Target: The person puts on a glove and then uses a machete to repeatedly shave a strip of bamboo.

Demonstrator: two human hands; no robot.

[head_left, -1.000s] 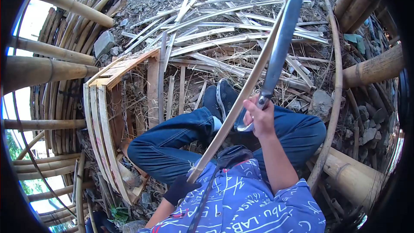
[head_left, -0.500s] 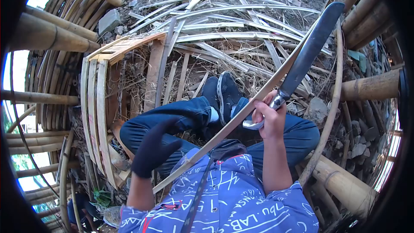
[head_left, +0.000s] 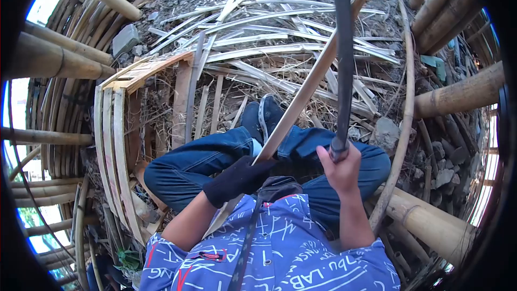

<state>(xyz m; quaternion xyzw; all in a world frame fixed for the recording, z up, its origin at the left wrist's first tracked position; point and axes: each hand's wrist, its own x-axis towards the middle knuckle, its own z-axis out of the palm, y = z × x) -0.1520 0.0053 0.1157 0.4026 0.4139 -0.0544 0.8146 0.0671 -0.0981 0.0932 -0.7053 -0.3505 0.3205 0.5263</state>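
Observation:
My left hand (head_left: 239, 179), in a dark glove, is closed around a long flat bamboo strip (head_left: 301, 97). The strip slants from beside my shirt, over my lap, up to the top right of the view. My right hand (head_left: 342, 170) is bare and wrapped round the handle of a machete (head_left: 345, 59). Its long dark blade points up and away from me, seen nearly edge-on, and crosses in front of the strip's far end. The strip's lower end lies against my shirt, below the glove.
I sit cross-legged on the ground. A slatted wooden crate (head_left: 123, 151) stands at my left. Several split bamboo strips (head_left: 258, 51) lie crisscrossed ahead. Thick bamboo poles (head_left: 458, 94) rise on both sides, with rubble (head_left: 388, 133) at the right and a grey block (head_left: 125, 40) at the upper left.
My left hand came in from the left and took hold of the strip. The machete turned upright and edge-on, and my right hand no longer holds the strip against it.

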